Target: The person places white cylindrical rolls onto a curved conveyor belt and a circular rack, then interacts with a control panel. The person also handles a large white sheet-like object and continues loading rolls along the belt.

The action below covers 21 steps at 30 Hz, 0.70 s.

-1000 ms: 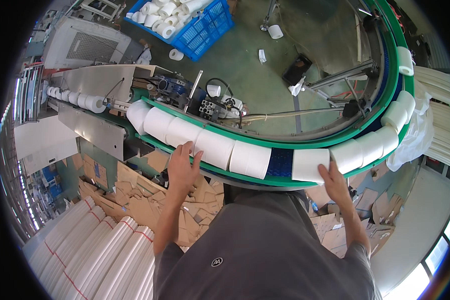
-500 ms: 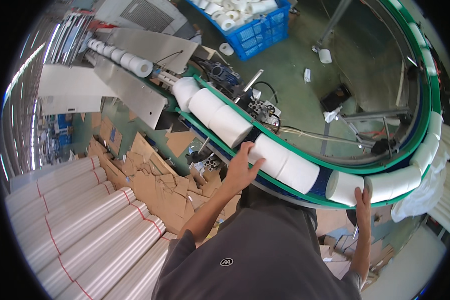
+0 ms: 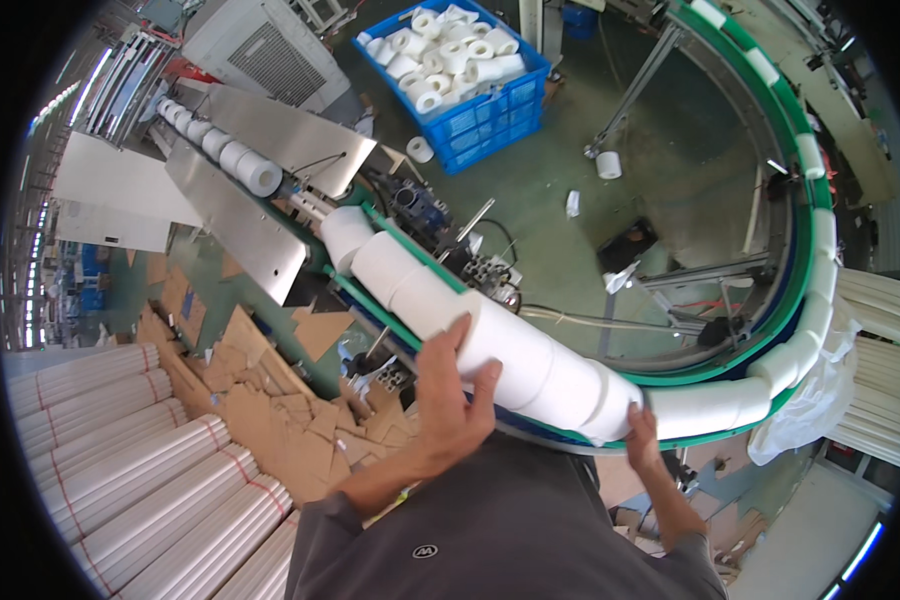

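Note:
A row of white toilet paper rolls (image 3: 545,372) spans the gap between my two hands, over the green-edged curved conveyor (image 3: 670,378). The row covers parts of both rails and looks raised off the belt. My left hand (image 3: 452,400) grips its left end, index finger at the end and thumb along the near side. At the right end, my right hand (image 3: 643,440) presses with its fingertips; part of that hand's grip is hidden. More white rolls (image 3: 400,280) lie on the belt up to my left hand, and others (image 3: 705,408) follow the curve beyond my right.
A blue crate (image 3: 490,130) full of rolls stands on the floor beyond the conveyor. Metal machine plates (image 3: 240,225) flank a feeding line of rolls (image 3: 235,160) at upper left. Cardboard scraps (image 3: 270,420) and bundled long white tubes (image 3: 160,480) lie at lower left.
My right hand has moved left, closing in on my left hand. The separate rolls between them are now one tight row, higher and nearer. The whole view has shifted slightly.

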Each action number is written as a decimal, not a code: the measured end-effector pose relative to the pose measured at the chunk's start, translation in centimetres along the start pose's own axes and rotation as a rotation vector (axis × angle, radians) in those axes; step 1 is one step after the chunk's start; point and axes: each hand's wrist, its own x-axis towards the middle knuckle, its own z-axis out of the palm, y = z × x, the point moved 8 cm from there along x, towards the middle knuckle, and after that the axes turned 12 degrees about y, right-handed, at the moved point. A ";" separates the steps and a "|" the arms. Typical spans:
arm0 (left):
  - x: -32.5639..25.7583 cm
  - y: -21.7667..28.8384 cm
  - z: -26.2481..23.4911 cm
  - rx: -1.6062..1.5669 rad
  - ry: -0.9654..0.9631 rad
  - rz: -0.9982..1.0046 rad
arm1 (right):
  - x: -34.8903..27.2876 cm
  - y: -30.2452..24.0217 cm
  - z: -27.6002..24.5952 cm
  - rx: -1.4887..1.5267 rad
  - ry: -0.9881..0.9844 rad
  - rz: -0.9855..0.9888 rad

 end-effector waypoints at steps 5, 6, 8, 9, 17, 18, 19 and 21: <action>17.3 6.6 0.3 0.197 -0.013 0.520 | 0.7 -10.0 12.3 0.382 -0.179 -0.168; 19.5 7.6 -1.7 0.253 0.104 0.557 | 0.5 -15.4 17.0 0.412 -0.331 -0.212; 21.8 8.0 -6.7 0.276 0.322 0.538 | -2.1 -23.2 25.6 0.393 -0.633 -0.305; 22.4 7.1 -8.8 0.222 0.399 0.499 | -3.8 -24.7 27.6 0.265 -0.632 -0.511; 22.0 -29.4 -9.2 0.798 -0.028 -0.021 | -5.0 -6.2 38.1 -1.092 -0.333 -1.270; 22.0 -31.1 -8.1 0.837 -0.048 -0.026 | -4.5 -5.6 39.8 -1.142 -0.289 -1.285; 21.5 -31.7 -7.0 0.874 -0.081 -0.035 | -3.5 -5.2 40.4 -1.200 -0.222 -1.265; 22.7 -31.9 -6.2 0.935 -0.105 -0.031 | -1.5 -4.4 41.0 -1.316 -0.099 -1.223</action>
